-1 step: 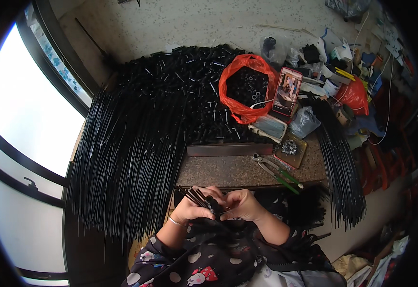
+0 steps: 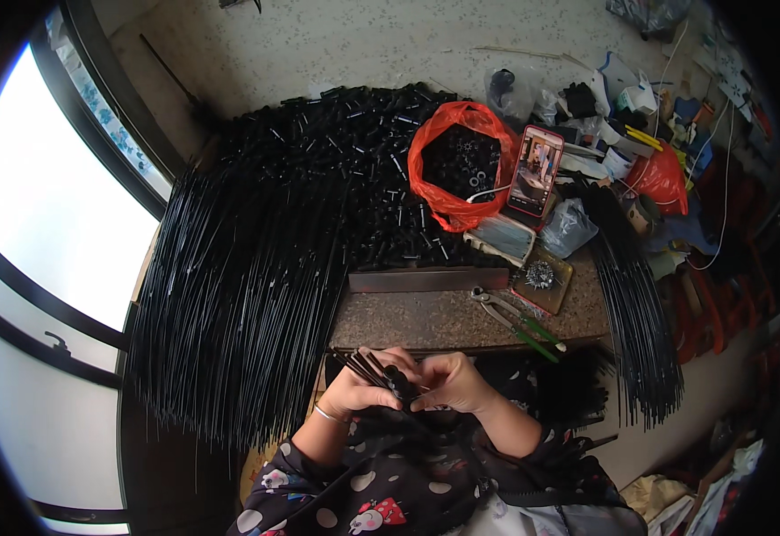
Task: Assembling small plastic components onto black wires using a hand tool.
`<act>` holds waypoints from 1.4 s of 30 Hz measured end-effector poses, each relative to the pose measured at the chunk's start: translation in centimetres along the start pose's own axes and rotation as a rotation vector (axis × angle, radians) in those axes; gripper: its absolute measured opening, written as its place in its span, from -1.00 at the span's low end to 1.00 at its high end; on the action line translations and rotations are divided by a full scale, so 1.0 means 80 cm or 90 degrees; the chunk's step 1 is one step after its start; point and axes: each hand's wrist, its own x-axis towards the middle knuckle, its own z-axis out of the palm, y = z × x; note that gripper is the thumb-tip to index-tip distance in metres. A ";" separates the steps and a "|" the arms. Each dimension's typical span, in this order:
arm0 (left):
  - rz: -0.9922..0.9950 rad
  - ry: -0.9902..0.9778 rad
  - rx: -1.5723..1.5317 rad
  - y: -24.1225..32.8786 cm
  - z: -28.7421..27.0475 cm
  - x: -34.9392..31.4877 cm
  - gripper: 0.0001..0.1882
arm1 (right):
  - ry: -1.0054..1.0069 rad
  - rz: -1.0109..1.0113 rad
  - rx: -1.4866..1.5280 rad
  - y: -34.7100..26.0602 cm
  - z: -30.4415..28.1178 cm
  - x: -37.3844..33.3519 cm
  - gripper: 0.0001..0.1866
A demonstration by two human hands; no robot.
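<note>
1. I see the left hand at lower centre, clenched around a small bundle of black rods.
2. The right hand pinches the bundle's end, fingertips meeting the left.
3. An orange bag of black parts sits on the worktop, upper centre.

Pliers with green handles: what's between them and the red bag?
In the head view, a folded face mask lies between the pliers and the red bag.
</note>
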 end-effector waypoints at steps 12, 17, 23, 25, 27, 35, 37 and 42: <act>-0.032 0.117 0.313 -0.028 0.026 -0.016 -0.54 | 0.337 -0.172 -0.189 -0.017 0.032 0.003 -0.57; -0.040 0.156 0.293 -0.041 0.026 -0.021 -0.76 | 0.357 -0.355 -0.463 -0.018 0.034 -0.003 -0.75; -0.054 0.155 0.280 -0.039 0.021 -0.021 -0.73 | 0.346 -0.461 -0.580 -0.028 0.038 0.004 -0.86; -0.045 0.148 0.301 -0.038 0.022 -0.020 -0.67 | 0.346 -0.535 -0.624 -0.026 0.038 0.007 -0.87; -0.078 0.151 0.257 -0.035 0.025 -0.020 -0.67 | 0.353 -0.532 -0.645 -0.021 0.038 0.007 -0.86; -0.082 0.181 0.198 -0.031 0.022 -0.018 -0.69 | 0.309 -0.513 -0.586 -0.014 0.032 0.009 -0.85; -0.086 0.183 0.192 -0.032 0.018 -0.020 -0.69 | 0.310 -0.422 -0.510 -0.014 0.037 0.007 -0.83; -0.068 0.204 0.227 -0.035 0.024 -0.019 -0.71 | 0.356 -0.505 -0.635 -0.014 0.042 0.011 -0.81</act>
